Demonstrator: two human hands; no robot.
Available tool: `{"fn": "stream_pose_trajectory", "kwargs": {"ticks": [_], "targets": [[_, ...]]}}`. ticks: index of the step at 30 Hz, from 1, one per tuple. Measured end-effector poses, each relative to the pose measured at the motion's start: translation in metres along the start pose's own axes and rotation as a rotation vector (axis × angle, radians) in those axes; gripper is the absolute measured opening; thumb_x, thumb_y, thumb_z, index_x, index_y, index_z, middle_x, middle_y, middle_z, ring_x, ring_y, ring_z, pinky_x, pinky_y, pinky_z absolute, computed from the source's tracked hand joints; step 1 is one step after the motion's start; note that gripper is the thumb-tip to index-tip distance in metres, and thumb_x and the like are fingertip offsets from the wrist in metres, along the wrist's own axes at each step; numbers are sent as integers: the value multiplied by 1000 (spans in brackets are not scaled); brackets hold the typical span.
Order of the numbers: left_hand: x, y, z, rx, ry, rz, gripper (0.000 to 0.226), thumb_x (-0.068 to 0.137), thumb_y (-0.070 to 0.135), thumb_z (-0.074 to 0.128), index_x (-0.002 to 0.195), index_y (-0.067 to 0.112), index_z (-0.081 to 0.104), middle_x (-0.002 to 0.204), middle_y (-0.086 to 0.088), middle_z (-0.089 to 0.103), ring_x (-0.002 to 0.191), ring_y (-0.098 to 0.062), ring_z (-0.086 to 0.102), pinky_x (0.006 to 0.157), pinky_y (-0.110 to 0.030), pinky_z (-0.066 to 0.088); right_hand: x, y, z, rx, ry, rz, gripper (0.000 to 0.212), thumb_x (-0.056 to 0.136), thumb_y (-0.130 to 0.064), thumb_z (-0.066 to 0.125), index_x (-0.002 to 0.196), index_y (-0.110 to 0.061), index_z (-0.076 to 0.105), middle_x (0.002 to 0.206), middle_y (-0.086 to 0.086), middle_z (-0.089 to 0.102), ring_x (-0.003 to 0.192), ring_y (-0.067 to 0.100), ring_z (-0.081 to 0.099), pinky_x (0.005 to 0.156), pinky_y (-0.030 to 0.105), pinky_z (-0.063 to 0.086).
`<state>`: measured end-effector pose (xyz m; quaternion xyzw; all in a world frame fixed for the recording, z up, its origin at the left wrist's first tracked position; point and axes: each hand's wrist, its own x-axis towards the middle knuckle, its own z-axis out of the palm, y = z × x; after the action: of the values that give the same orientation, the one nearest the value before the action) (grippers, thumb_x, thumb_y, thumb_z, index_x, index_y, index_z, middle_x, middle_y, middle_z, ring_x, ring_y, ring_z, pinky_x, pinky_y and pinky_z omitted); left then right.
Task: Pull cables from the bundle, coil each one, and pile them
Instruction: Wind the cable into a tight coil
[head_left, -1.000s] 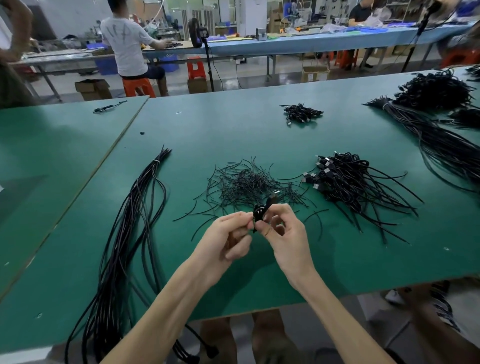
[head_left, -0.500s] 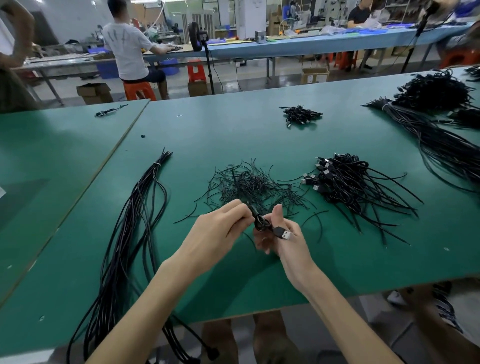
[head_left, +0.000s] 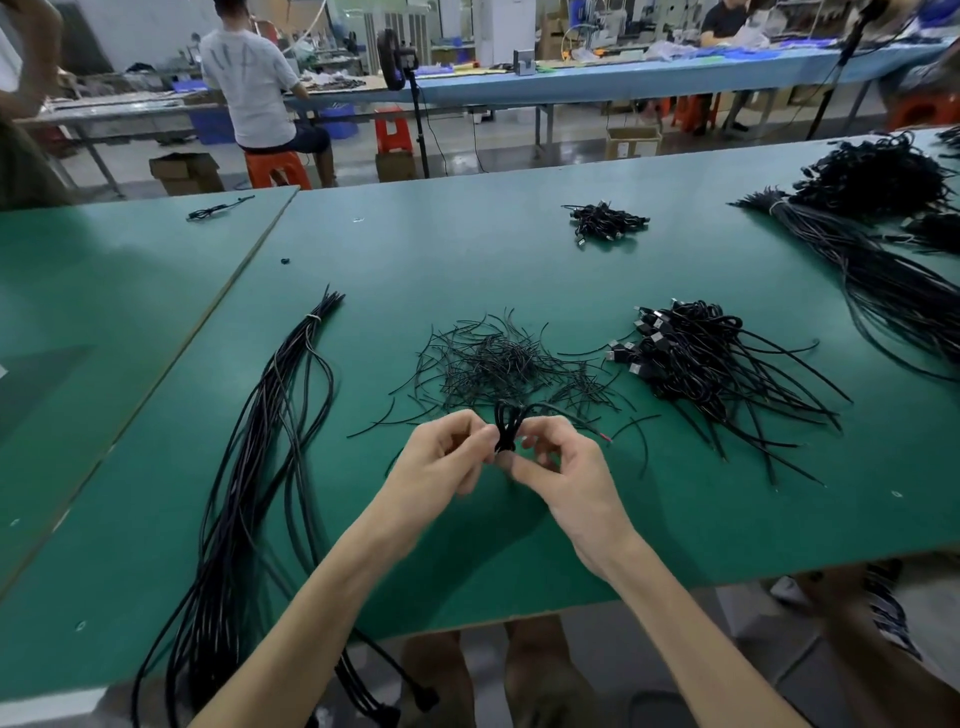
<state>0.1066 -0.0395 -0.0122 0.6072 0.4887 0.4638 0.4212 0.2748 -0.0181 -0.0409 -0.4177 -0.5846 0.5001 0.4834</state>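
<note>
A small coiled black cable (head_left: 506, 425) stands upright between my two hands above the green table (head_left: 467, 249). My left hand (head_left: 441, 454) pinches the coil's lower part from the left. My right hand (head_left: 558, 467) pinches it from the right, fingers curled around it. One loose end of the cable trails right toward a red tip (head_left: 605, 439). A long tied bundle of black cables (head_left: 260, 467) lies to my left and hangs over the front edge. A pile of coiled cables with USB plugs (head_left: 696, 358) lies to the right.
Thin black tie wires (head_left: 498, 364) are scattered just beyond my hands. A small cable heap (head_left: 605, 221) sits farther back, and more bundles (head_left: 883, 249) lie at the far right. A seam (head_left: 223, 306) divides two tables. People work at benches behind.
The coil has turned upright between my fingertips; the USB plug seen at my right hand half a second ago is hidden now. Both hands stay close together above the table.
</note>
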Motion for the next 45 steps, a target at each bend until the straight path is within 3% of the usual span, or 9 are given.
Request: {"fn": "stream_pose_trajectory", "kwargs": {"ticks": [7,14,19,21,25,30,36,39,45], "targets": [[4,11,7,-283,-154,-179,34,106,27,55,73,16,55,54,1,28,45,-14,20,50,-28,16,0,2,0,132,57,-80,16,90,-9,78,102,-17,71,92,2,58,85,8,53,84,28,48],[4,3,-3,-3,106,53,29,107,20,54,83,3,55,56,2,49,49,-12,40,54,-20,35,-1,0,1,177,51,61,19,96,-34,71,102,-17,65,78,-7,60,68,9,52,58,22,44],[3,-6,-13,333,85,278,15,102,16,61,87,12,61,72,2,55,61,-22,50,58,-32,40,0,-7,2,266,-28,114,57,102,-55,42,80,-13,75,70,8,67,55,12,51,50,18,37],[4,-12,-14,438,95,301,14,99,11,67,85,11,65,78,3,55,65,-23,49,59,-36,42,0,-7,2,246,-88,117,60,98,-59,43,85,-8,74,72,8,69,56,11,54,51,18,39],[4,-15,-16,478,91,326,20,100,12,63,81,10,60,73,8,52,64,-13,43,59,-23,34,0,-5,-1,169,-189,65,56,95,-60,58,91,-6,71,76,2,69,61,8,54,57,15,42],[1,-10,-16,127,28,120,28,98,22,58,74,9,52,63,6,42,60,-14,34,55,-25,28,2,-4,-2,132,-211,83,29,77,-49,78,94,-25,76,86,-6,74,81,6,66,72,14,49],[-3,-3,-6,-125,9,-41,30,97,24,59,68,18,52,63,-1,41,54,-16,31,50,-21,25,2,1,-3,63,-182,-22,16,84,-25,79,98,-29,71,93,-4,68,88,16,59,88,44,49],[-4,3,-1,-223,9,-169,30,94,27,63,69,16,53,68,-12,24,54,-17,27,49,-19,26,0,2,-3,90,-121,-46,18,86,-26,81,100,-33,71,90,-7,63,83,12,54,83,40,46],[-4,13,5,-318,-24,-321,29,99,17,59,70,12,56,58,1,25,46,-14,28,45,-18,28,-1,2,0,93,-59,-67,28,91,-13,77,93,-39,66,81,-9,51,79,9,49,79,30,46]]}}
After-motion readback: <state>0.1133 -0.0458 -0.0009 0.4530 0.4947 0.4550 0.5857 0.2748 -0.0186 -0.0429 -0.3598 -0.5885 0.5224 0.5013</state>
